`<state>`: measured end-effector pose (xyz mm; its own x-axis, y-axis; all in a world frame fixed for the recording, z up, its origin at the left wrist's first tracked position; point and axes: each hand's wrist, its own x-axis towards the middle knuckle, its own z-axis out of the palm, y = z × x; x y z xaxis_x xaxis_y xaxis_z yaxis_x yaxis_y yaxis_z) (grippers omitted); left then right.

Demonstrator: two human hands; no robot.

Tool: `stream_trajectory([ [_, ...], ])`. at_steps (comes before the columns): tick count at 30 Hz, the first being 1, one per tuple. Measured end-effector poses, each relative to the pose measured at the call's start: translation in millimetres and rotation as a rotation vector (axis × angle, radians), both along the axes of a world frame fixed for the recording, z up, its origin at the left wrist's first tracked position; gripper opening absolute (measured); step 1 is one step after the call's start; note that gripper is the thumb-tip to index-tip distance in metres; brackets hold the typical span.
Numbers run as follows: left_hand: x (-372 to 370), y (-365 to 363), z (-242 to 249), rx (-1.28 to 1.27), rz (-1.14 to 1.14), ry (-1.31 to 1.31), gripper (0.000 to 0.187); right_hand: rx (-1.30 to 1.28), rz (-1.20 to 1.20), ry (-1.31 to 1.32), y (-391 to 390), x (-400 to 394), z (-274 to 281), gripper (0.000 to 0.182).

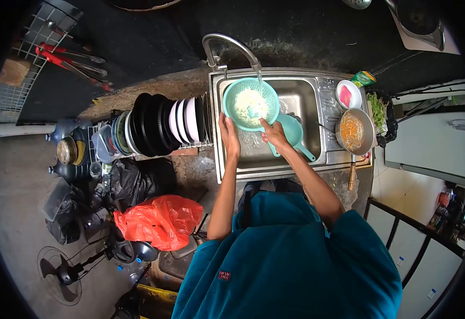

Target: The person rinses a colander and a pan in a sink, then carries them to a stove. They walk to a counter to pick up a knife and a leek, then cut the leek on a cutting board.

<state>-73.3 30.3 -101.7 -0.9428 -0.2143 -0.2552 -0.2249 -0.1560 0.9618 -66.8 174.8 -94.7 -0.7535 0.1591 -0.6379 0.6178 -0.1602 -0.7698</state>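
Observation:
A mint-green colander (pixel 232 112) holding pale, shredded-looking food (pixel 250 104) is over the left part of the steel sink (pixel 308 95), beneath the faucet (pixel 248 53). My left hand (pixel 229 136) presses against the colander's lower left side, its fingers wrapped round the edge. On the lower right, my right hand (pixel 276 136) grips the rim with the thumb on top. Beside that hand, a second mint-green vessel with a handle (pixel 292 129) rests in the sink, partly hidden by my right hand and the colander.
On the drainboard right of the sink are a pan of orange and pale strands (pixel 351 131) and a white bowl (pixel 348 94) with a pink item. Green vegetables (pixel 376 110) lie farther right. Plates and black trays (pixel 146 125) stand in a rack at left, above a red bag (pixel 160 220).

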Motion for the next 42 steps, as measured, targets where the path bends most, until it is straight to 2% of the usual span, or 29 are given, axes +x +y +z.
stream_trajectory([
  [2,-9.1,8.4,7.5,-0.053,-0.021,0.005,0.064,-0.057,-0.027,-0.012,4.3,1.5,-8.5,0.039],
  [3,-14.7,11.3,-4.5,-0.033,-0.029,-0.013,0.061,0.005,-0.045,0.005,-1.7,5.0,-14.3,0.037],
  [6,-16.3,18.5,15.0,-0.102,-0.053,0.023,0.059,0.101,-0.055,0.010,-5.0,11.6,-15.1,0.034],
  [8,-17.9,19.1,11.3,-0.127,-0.024,0.051,0.058,0.057,-0.012,0.105,3.9,15.0,-1.6,0.035],
  [10,-11.9,15.4,9.7,-0.197,0.029,0.088,0.054,0.001,-0.125,0.178,-1.0,20.8,1.3,0.036],
  [12,-7.5,16.1,13.7,-0.462,0.149,0.151,0.047,0.134,0.001,0.066,3.0,13.9,0.7,0.037],
  [13,-10.0,20.0,21.3,-0.593,0.250,0.322,0.036,0.097,-0.038,0.099,3.3,13.0,-5.2,0.038],
  [14,-12.5,23.9,28.2,-0.592,0.246,0.324,0.036,0.098,-0.043,0.099,4.5,13.8,-11.2,0.038],
  [16,-14.9,27.0,41.5,-0.778,-0.204,0.533,0.023,0.125,-0.064,0.158,-0.1,20.5,-20.7,0.045],
  [17,-20.1,37.6,42.4,-0.790,-0.302,0.540,0.020,0.119,-0.058,0.155,-2.0,22.7,-16.5,0.045],
  [19,-38.7,62.9,33.5,-0.556,-0.390,0.300,0.026,0.306,0.112,0.143,-2.1,26.0,-6.4,0.033],
  [20,-46.7,73.6,33.5,-0.554,-0.385,0.305,0.026,0.309,0.114,0.150,-2.4,25.1,-11.6,0.033],
  [22,-55.6,93.5,32.9,-0.410,-0.256,0.223,0.032,0.499,0.142,0.234,-5.7,26.5,-31.8,0.031],
  [23,-56.9,101.5,38.7,-0.404,-0.231,0.183,0.030,0.640,0.052,0.467,-12.1,26.1,-38.6,0.031],
  [24,-58.4,107.4,44.5,-0.400,-0.236,0.189,0.030,0.645,0.046,0.469,-10.3,25.1,-44.0,0.031],
  [26,-57.9,115.4,53.8,-0.409,-0.168,0.065,0.025,0.496,0.115,0.318,-9.1,25.1,-11.2,0.028],
  [27,-58.7,118.9,58.9,-0.395,-0.135,0.032,0.019,0.546,0.133,0.390,-7.2,26.3,-5.1,0.026],
  [30,-62.4,119.5,56.6,-0.365,-0.146,0.043,0.016,0.587,0.096,0.367,-2.2,27.0,-21.9,0.033],
  [34,-62.7,117.6,50.7,-0.312,-0.066,-0.008,0.013,0.623,0.093,0.365,-3.6,23.3,-18.4,0.034],
  [36,-69.0,111.2,39.1,-0.268,0.031,0.069,0.013,0.695,0.078,0.278,-1.6,18.8,-7.4,0.026],
  [37,-68.9,99.6,38.2,-0.405,-0.042,0.168,0.014,0.682,0.071,0.282,1.3,18.2,-10.8,0.027],
  [38,-71.3,89.3,25.0,-0.408,-0.041,0.159,0.014,0.679,0.077,0.274,3.2,20.2,-2.7,0.027],
  [40,-83.0,73.2,4.5,-0.945,-0.332,0.283,0.017,0.466,0.096,0.205,10.3,18.1,13.7,0.038],
  [41,-81.6,67.9,20.9,-0.919,-0.422,0.114,0.021,0.429,0.092,0.175,13.1,17.9,7.0,0.041],
  [42,-78.3,63.9,30.9,-0.919,-0.422,0.112,0.021,0.428,0.092,0.175,15.3,19.5,0.4,0.041],
])
